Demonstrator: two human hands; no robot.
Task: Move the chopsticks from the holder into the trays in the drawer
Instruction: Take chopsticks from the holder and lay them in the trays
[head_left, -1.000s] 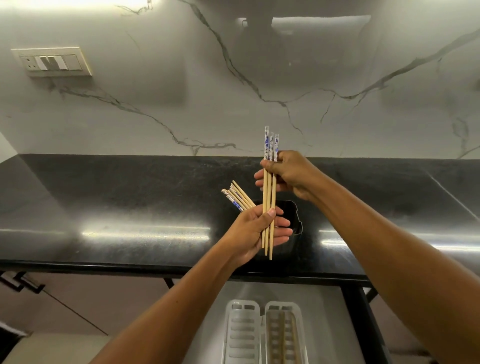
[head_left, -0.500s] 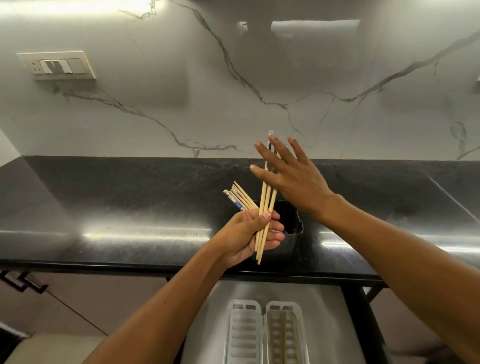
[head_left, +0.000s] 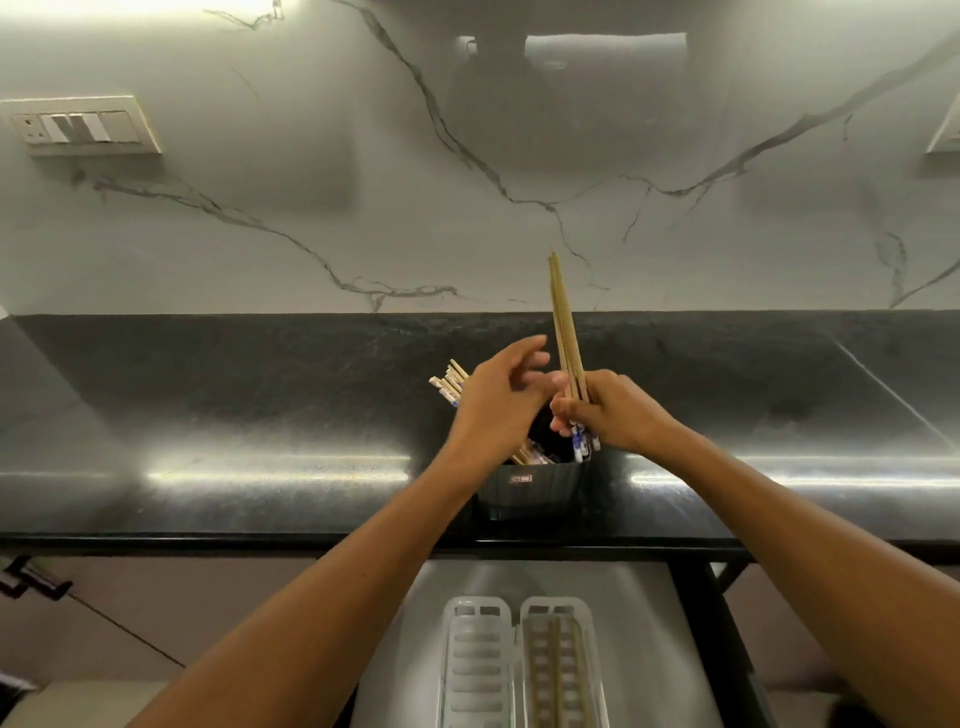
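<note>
My right hand (head_left: 615, 418) is shut on a small bunch of wooden chopsticks (head_left: 563, 327). Their thin tips point up and their blue-and-white patterned ends stick out below my fist. My left hand (head_left: 496, 405) hovers just left of them with fingers apart, holding nothing. Under both hands a black holder (head_left: 530, 491) stands on the counter, with several more chopsticks (head_left: 448, 383) leaning out to the left. In the open drawer below lie two clear slotted trays. The left tray (head_left: 475, 660) looks bare, and the right tray (head_left: 558, 665) has a few chopsticks in it.
The black stone counter (head_left: 234, 415) runs the whole width, backed by a white marble wall. A switch plate (head_left: 78, 127) sits high on the left wall. The drawer's dark right side (head_left: 711, 623) borders the trays.
The bunch passed from my left hand to my right and now stands flipped, patterned ends down. My left hand let go and opened.
</note>
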